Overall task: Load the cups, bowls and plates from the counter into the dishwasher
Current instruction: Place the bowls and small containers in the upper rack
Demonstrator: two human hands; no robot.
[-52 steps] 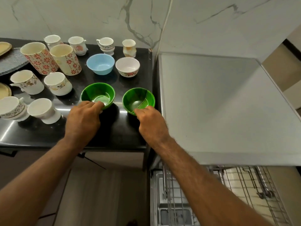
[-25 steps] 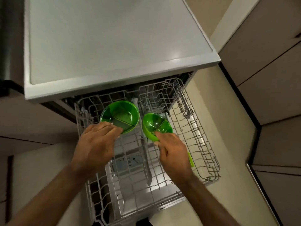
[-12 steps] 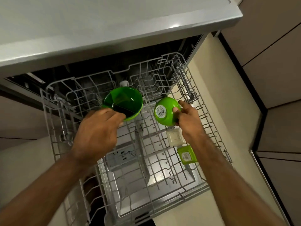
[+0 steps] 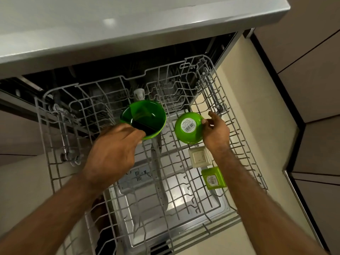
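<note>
over the pulled-out rack (image 4: 237, 137), seen from the head camera, our left hand (image 4: 114, 150) grips the upright green bowl (image 4: 147, 115) by its near rim. its fingers are pressed together and curled over the edge, and we cannot see the thumb. this bowl is held above the rack's middle, toward the far edge. our right hand (image 4: 215, 131) pinches the upturned green bowl (image 4: 187, 133) at its right side with the fingertips, the fingers slightly spread. the base, with a white barcode label, faces us. it sits right of centre, near the first bowl but apart from it. whether it touches the wires we cannot tell. along the rack's right edge lie a cream square container (image 4: 199, 156) and, nearer us, a green square container (image 4: 213, 178) with a label. a grey countertop (image 4: 128, 24) overhangs the far edge.
</note>
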